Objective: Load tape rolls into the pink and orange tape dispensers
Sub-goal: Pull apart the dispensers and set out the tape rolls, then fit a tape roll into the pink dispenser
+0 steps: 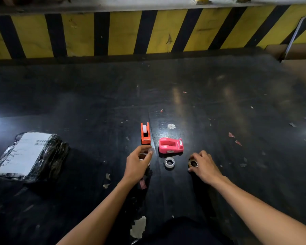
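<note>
Left hand (137, 166) curling loosely, fingers half-bent near the orange dispenser (145, 133), contents unclear. Right hand (203, 165) gripping a brown tape roll (193, 163). Lying between: one clear tape roll (169, 162), below one pink dispenser (170, 145).

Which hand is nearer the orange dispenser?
Left. The left hand sits just below the orange dispenser; the right hand is farther right, past the pink dispenser.

The white label (23, 153) on the wrapped parcel (32, 156) carries a barcode and print, seemingly too blurred to read.
</note>
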A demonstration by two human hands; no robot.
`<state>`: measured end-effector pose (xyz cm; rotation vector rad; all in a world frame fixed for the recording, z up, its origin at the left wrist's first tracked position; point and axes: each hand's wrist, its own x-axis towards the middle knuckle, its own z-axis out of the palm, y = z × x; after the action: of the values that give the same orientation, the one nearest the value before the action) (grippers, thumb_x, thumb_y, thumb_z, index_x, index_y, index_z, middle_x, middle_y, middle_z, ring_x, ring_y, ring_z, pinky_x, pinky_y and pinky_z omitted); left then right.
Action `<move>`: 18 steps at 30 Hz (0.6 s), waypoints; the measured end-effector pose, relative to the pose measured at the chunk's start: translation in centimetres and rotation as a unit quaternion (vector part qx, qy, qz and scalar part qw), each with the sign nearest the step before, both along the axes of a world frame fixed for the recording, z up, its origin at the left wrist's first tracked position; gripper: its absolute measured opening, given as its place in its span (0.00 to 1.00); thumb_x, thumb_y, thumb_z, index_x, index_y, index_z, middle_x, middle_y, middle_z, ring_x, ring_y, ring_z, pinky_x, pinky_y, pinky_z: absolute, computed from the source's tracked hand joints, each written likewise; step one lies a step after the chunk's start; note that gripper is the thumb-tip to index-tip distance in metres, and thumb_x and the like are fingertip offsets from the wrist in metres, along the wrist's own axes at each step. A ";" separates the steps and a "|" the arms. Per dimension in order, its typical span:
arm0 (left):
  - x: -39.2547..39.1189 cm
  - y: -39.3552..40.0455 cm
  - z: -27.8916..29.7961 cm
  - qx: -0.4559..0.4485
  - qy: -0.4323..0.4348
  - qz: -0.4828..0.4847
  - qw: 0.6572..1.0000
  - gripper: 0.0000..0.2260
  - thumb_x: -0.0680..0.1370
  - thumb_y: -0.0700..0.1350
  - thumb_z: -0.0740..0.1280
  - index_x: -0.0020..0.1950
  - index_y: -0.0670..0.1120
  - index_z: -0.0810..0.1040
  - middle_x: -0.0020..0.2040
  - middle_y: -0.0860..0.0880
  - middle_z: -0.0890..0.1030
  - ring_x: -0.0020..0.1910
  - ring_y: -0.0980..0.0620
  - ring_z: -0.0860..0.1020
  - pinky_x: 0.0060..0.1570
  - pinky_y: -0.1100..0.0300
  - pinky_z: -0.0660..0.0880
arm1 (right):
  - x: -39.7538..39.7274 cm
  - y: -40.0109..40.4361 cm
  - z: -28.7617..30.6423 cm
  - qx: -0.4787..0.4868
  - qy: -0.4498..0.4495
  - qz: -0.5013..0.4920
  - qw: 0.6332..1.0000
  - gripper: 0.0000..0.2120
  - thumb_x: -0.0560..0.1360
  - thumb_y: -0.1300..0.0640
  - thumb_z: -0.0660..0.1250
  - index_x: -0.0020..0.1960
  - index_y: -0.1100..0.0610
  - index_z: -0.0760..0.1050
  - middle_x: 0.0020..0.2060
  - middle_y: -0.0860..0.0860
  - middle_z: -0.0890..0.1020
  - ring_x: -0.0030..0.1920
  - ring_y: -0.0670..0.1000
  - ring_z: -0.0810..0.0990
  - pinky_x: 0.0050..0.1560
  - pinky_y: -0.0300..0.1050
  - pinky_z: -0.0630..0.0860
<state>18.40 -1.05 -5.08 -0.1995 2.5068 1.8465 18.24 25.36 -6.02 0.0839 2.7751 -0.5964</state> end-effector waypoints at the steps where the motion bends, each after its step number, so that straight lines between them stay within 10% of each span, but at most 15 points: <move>1: 0.1 -0.1 -0.1 -0.002 -0.004 -0.003 1.000 0.07 0.78 0.47 0.71 0.56 0.52 0.82 0.48 0.54 0.85 0.48 0.59 0.82 0.49 0.65 0.78 | -0.1 0.1 0.0 -0.005 -0.005 0.001 1.000 0.23 0.67 0.49 0.76 0.59 0.52 0.74 0.52 0.53 0.71 0.59 0.58 0.71 0.60 0.50 0.72; 18: 0.1 -0.6 0.4 -0.020 -0.025 -0.015 0.999 0.08 0.77 0.47 0.72 0.56 0.51 0.82 0.49 0.55 0.84 0.50 0.60 0.82 0.44 0.72 0.76 | -1.9 -6.1 0.0 -0.005 0.020 0.170 0.985 0.26 0.73 0.51 0.69 0.69 0.50 0.67 0.65 0.53 0.70 0.66 0.56 0.69 0.64 0.52 0.71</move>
<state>18.46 -1.70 -4.69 -0.2048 2.5010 1.7584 16.31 19.23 -6.00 -0.4005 2.7322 -0.5264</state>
